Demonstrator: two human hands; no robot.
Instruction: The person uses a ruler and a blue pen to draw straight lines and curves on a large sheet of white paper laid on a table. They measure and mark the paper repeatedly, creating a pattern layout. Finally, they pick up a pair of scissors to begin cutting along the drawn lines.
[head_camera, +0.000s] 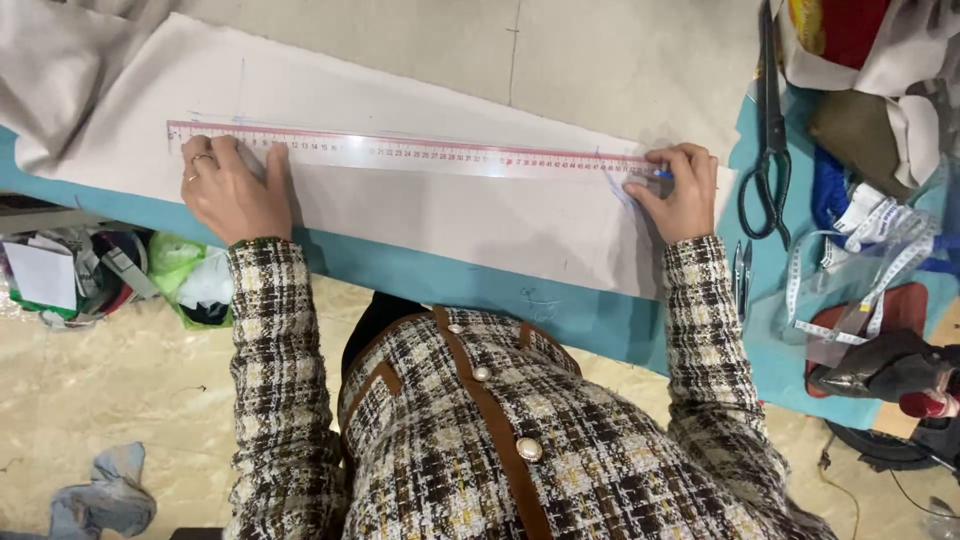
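Item: marking stage, line being ruled on cloth.

Long clear ruler (400, 152) with a pink edge: laid flat along a pale fabric panel (450, 215), which was spread on the teal surface (560, 315).

Left hand (232, 185): pressed flat on the ruler's left end, fingers spread, nothing gripped; rings were noted on two fingers.

Right hand (685, 192): closed around a small blue marking tool (662, 174), its tip set at the ruler's right end, touching the fabric. Faint blue marks were seen on the cloth just beside that tip.

Step judged in hand: a straight line drawn or marked against the ruler's edge. The next move was judged to require the ruler kept pinned without slipping while the tool is run steadily along its edge.

Nearby: black scissors (768, 150) laid to the right of the panel, well apart from the right hand; a coiled measuring tape (860, 265) further right; small thread snips (741, 278) beside the right sleeve; mixed cloth scraps (850, 60) at the upper right corner.
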